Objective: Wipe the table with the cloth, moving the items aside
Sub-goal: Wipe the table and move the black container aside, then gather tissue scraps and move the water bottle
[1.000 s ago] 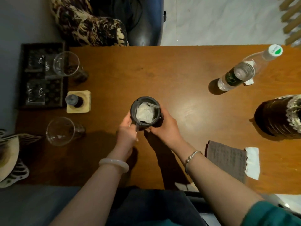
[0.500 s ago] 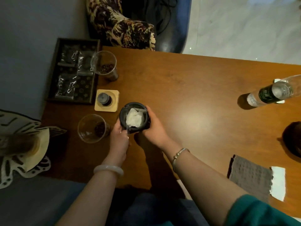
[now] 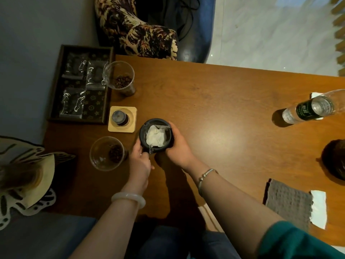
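Both grips are on the dark pot (image 3: 143,134) with tissue (image 3: 155,138) inside: left grip (image 3: 140,161) curled round its near side, right grip (image 3: 179,148) wrapped round the right. It's at the bench's (image 3: 214,109) left, just beside a coaster (image 3: 113,128) and a cup (image 3: 106,153). Can't tell if it's lifted. The cloth (image 3: 287,202) lies flat well off right, untouched.

left hand (image 3: 140,163): pale white bangle (image 3: 128,199) behind the grip | right hand (image 3: 179,150): thin silver bracelet (image 3: 204,176) behind the grip, teal sleeve (image 3: 291,240) farther back | lap: dark blue trousers (image 3: 168,243)
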{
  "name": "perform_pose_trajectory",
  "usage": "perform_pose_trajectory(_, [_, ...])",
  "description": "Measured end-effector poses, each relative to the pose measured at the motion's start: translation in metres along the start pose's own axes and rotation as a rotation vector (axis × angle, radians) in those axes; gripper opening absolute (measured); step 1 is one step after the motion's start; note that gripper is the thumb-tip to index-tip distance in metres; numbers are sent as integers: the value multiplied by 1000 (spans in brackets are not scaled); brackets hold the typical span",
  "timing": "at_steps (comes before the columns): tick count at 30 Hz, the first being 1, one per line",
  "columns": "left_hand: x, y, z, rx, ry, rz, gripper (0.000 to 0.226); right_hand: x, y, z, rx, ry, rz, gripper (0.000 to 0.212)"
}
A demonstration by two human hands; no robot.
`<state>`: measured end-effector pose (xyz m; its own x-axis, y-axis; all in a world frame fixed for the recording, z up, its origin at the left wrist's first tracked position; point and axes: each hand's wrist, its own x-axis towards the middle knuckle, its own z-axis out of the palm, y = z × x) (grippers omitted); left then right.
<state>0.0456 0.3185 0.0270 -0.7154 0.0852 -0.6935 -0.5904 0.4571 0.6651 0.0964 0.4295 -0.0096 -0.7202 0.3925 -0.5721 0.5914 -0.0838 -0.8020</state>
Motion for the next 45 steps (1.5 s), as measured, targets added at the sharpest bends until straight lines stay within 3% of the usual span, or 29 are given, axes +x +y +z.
perform_pose_trajectory(6, [7, -5, -3, -55, 39, -45, 52, -3, 5, -10, -4, -36, 4, 95])
perform_pose_trajectory(12, [-3, -14, 13, -486, 121, -434, 50, -10, -7, -24, -47, 7, 0, 87])
perform_pose_trajectory(16, [-32, -27, 25, -352, -5, -319, 42, -33, 2, -48, -148, 205, -106, 59])
perform_pose_trajectory(19, [-46, -27, 47, -338, 20, -366, 35, -60, 22, -85, -212, 345, -124, 38])
perform_pose_trajectory(24, [-74, -35, 112, -133, -152, -304, 21, -104, 79, -169, -295, 529, -80, 22])
perform_pose_trajectory(31, [-127, -37, 213, -3, -441, -196, 31, -165, 149, -274, -418, 642, -58, 16])
perform_pose_trajectory(36, [-161, -48, 273, 95, -584, -137, 42, -207, 189, -327, -548, 601, 130, 19])
perform_pose_trajectory(41, [-191, -55, 307, 162, -591, -118, 47, -236, 212, -349, -649, 582, 380, 29])
perform_pose_trajectory(45, [-191, -65, 322, 295, -609, -115, 26, -244, 226, -349, -614, 648, 498, 32])
